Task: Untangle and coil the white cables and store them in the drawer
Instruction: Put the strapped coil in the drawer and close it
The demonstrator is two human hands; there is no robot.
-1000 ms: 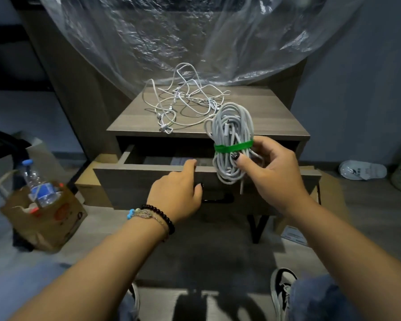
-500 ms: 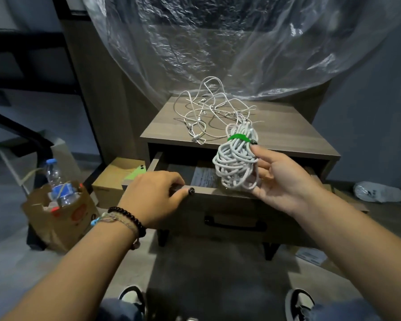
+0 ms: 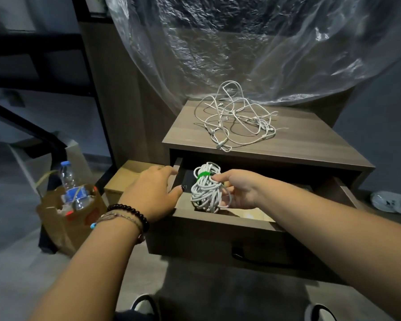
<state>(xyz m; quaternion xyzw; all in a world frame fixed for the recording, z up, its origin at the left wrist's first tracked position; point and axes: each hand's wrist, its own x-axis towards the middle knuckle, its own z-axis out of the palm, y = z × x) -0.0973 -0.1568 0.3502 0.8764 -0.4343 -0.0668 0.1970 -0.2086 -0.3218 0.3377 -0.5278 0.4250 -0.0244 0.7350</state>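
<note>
The coiled white cable bundle was held low inside the open drawer, gripped by the right hand. The drawer's left front corner was touched by the left hand, fingers loose. Tangled cables were left on the surface above the drawer.

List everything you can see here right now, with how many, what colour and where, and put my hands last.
coiled cable bundle: one, white with a green tie, inside the open drawer, held by the right hand
tangled cables: one loose pile, white, on top of the nightstand
drawer: one, brown wood, pulled open
nightstand: one, brown wood, centre right
plastic sheet: one, clear, draped behind the nightstand
paper bag: one, brown, on the floor at left
water bottle: one, clear with blue cap, in the paper bag
cardboard box: one, tan, on the floor left of the drawer
left hand: on the drawer's left edge, fingers relaxed
right hand: gripping the coiled cable bundle
</note>
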